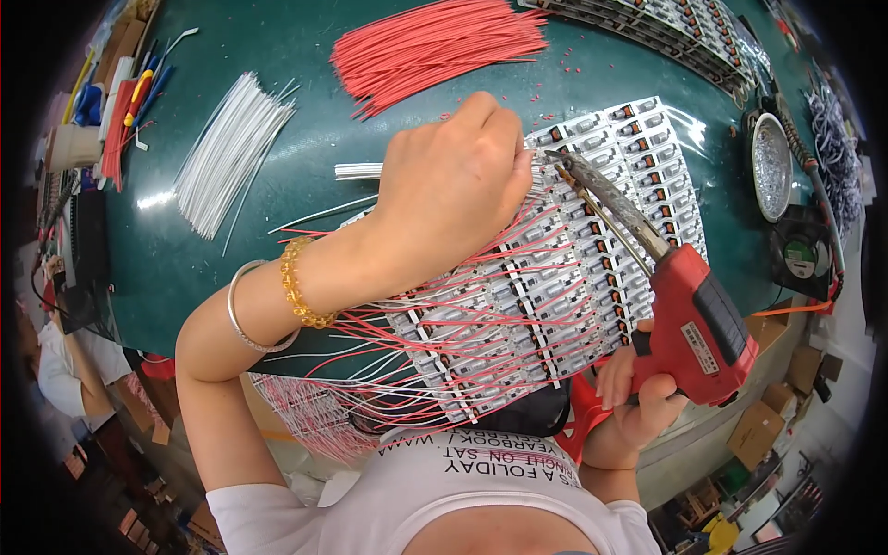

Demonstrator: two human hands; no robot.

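My left hand (453, 180) is closed over the upper part of a panel of white circuit boards (638, 148). A short bundle of white wires (357, 171) sticks out from behind its palm; its fingertips pinch close to the panel, and what lies between them is mostly hidden. My right hand (638, 402) grips a red soldering gun (698, 324) by its handle. The gun's dark tip (560, 157) reaches the panel right beside my left fingertips. Rows of small components cover the panel, and red and white leads (370, 338) trail from its left side.
Loose white wires (231, 153) and a pile of red wires (435, 46) lie on the green table (277, 37). Further boards (666, 37) stand at the far right, near a round metal dish (770, 166). Hand tools (141, 97) are at the left; another person (69, 370) sits beyond.
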